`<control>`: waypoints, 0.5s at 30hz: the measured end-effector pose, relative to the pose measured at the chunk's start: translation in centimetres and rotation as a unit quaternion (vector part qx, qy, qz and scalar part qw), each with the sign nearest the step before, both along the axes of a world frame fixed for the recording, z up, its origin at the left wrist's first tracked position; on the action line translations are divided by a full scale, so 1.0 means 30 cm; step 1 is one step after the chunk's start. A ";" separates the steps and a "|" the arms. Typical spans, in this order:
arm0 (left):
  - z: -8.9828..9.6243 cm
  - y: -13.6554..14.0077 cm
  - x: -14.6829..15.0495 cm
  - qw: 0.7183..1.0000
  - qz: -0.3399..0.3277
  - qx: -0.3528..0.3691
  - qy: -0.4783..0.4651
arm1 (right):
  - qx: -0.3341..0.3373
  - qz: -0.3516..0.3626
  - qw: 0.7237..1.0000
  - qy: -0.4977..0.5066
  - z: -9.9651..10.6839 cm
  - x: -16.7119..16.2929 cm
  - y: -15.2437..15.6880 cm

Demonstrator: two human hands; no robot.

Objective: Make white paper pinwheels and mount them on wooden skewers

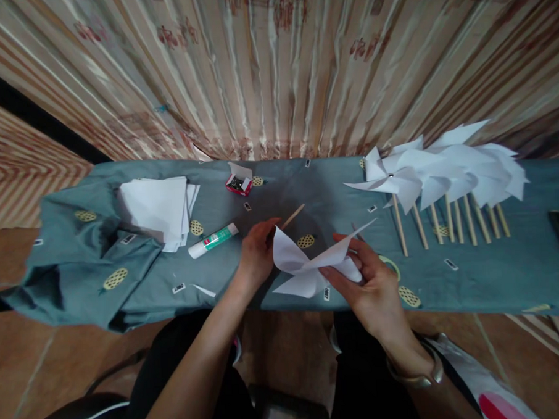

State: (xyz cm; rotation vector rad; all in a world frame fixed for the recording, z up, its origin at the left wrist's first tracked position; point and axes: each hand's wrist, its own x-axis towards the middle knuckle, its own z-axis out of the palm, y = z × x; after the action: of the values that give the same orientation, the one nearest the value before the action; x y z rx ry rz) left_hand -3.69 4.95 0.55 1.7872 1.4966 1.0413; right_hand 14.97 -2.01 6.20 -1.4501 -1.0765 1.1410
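Observation:
A white paper pinwheel [305, 264] with curled blades is between my hands, above the cloth-covered table. My right hand [373, 286] pinches it by its right side, thumb in front and fingers behind. My left hand [257, 250] is closed around a thin wooden stick [293, 216], whose far end points up and right behind the paper. The left fingertips are partly hidden, and the pinwheel's left blade is right beside them. Partly covered by my right hand, a pale green loop [391, 266] lies on the cloth, perhaps a scissors handle.
On the left lie a stack of white paper [154, 206] and a glue stick [213, 240]. A small red open box [239, 181] of dark pins stands toward the back. Several finished pinwheels [454, 171] on sticks overlap at the right. A paper scrap [203, 291] is near the front edge.

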 end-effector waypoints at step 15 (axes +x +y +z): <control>0.099 -0.141 0.023 0.925 -0.010 -0.199 -0.323 | 0.161 0.005 0.938 -0.306 0.034 0.032 -0.053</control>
State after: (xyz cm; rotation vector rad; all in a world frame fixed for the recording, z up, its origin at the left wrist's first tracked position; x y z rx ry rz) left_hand -3.01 0.72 3.52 1.0304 1.1572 1.0783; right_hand 15.94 -3.61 7.23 -1.5647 -1.6120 0.4748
